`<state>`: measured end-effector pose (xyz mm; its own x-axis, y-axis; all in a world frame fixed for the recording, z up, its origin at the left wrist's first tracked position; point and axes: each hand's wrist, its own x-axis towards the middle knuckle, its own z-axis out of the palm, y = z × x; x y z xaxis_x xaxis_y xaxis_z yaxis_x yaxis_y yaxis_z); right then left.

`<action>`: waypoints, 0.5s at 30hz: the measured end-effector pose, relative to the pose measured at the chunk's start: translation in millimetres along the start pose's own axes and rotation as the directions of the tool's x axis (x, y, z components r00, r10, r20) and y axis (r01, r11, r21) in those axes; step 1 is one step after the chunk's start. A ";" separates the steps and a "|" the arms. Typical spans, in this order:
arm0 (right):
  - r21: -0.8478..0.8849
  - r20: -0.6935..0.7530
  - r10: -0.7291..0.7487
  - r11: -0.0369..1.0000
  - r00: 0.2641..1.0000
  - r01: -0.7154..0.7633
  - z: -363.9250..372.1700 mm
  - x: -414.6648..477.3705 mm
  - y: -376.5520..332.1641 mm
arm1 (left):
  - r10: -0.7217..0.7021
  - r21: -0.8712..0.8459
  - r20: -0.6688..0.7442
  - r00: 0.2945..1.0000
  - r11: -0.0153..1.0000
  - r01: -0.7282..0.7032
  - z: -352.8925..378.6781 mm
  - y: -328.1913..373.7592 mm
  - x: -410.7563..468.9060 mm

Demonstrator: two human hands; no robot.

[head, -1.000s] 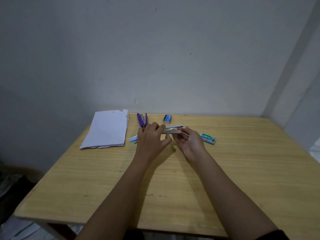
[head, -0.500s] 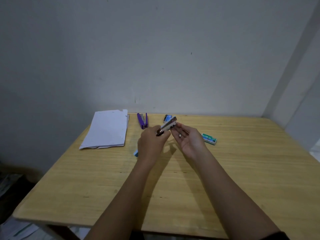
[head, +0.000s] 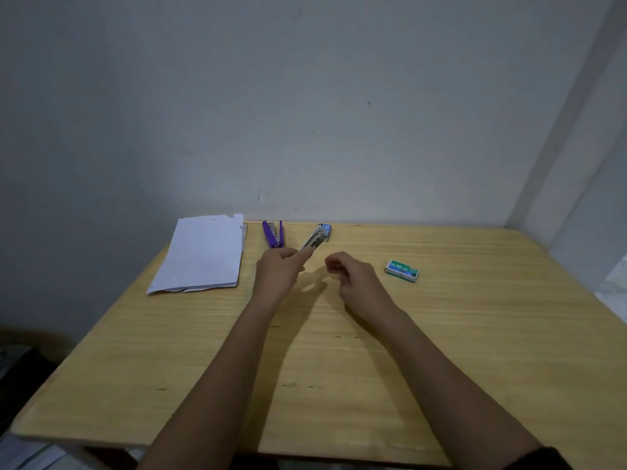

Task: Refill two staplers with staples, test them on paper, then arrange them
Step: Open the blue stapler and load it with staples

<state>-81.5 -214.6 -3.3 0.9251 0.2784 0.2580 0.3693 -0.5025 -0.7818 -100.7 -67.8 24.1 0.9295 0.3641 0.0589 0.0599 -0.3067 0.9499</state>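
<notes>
silvery metal stapler [head: 311, 243] juts from the left hand [head: 276, 274], whose curled fingers grip and hide its lower end; its tip overlaps a blue box [head: 326, 229]. the right hand [head: 354, 278] hovers just beside, fingers curled inward; whether they pinch anything is unclear. the purple stapler [head: 272, 234] lies open beyond the left hand.

Wooden table [head: 373, 368], pale yellow with grain running side to side, its far edge set against the wall. Lying on it along the far edge, from left to right: a stack of white paper [head: 203, 252] with ragged corners; just beside it a purple stapler [head: 273, 234], hinged open; a small blue staple box [head: 327, 231], partly hidden. Well apart, to the right, lies a green staple box [head: 402, 269].
</notes>
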 end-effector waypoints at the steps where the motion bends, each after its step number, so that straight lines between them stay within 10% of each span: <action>1: -0.032 0.046 -0.010 0.999 0.999 0.011 1.3 -1.7 0.9 | -0.015 -0.007 0.008 1.000 1.000 0.015 -0.8 -0.4 0.3; 15: 0.002 -0.332 0.133 0.990 0.934 -0.140 -46.3 6.0 27.6 | -0.113 0.248 0.057 0.992 0.964 0.096 -12.9 -13.1 12.0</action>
<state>-61.7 -264.7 2.9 0.9422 -0.0786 0.3257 0.2359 -0.5349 -0.8113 -95.0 -48.0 16.3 0.9361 0.3455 -0.0667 0.2369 -0.4789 0.8453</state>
